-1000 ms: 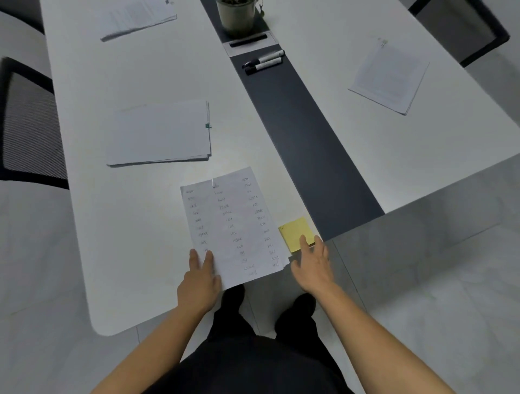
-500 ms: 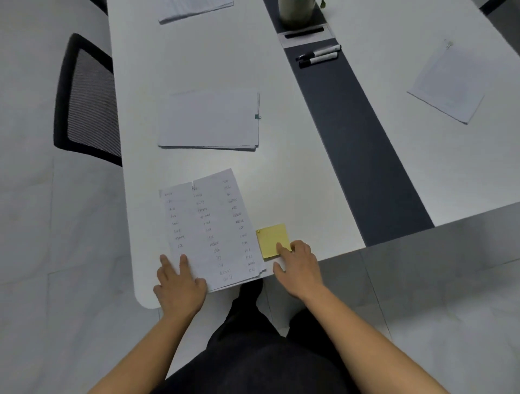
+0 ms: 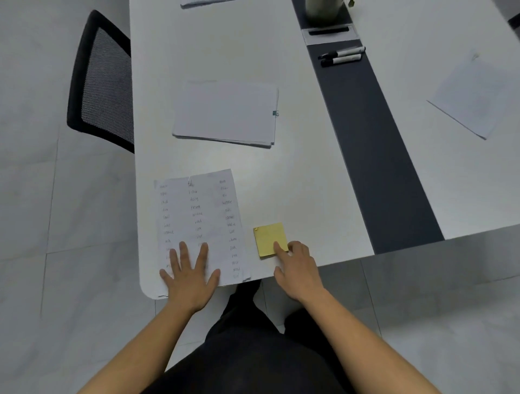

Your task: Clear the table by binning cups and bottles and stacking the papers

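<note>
Papers lie in several places on the white table (image 3: 213, 47). At the far left, a black mesh chair (image 3: 104, 81) stands against the table's long edge. Next comes the handwritten sheet (image 3: 202, 213), lying at the near left corner with its bottom edge at the table's rim. The left hand (image 3: 190, 277) lies flat on its lower part, palm down and fingers spread wide, covering some of the writing. Beyond the sheet, well apart from it, sits a clipped stack (image 3: 225, 112) with a small green clip (image 3: 275, 113) on its right side. More papers (image 3: 202, 2) are cut off by the top of the view.

Just right of the sheet lies a yellow sticky note (image 3: 268, 237). The right hand (image 3: 299, 270) presses its index fingertip on the note's near right corner, with the other fingers tucked in. Nothing is pinched.

Further right, a dark strip (image 3: 380, 157) runs the table's length and carries two markers (image 3: 342, 55), a grey slotted plate (image 3: 329, 33) and a pale pot (image 3: 323, 9). A single sheet (image 3: 475, 95) lies past the strip.

Half a second ago the left hand touched only the sheet's near left corner; it has since slid up onto the page and splayed. The sheet, which then met the note's edge, now lies a little clear of it. The right index finger stays on the note.
</note>
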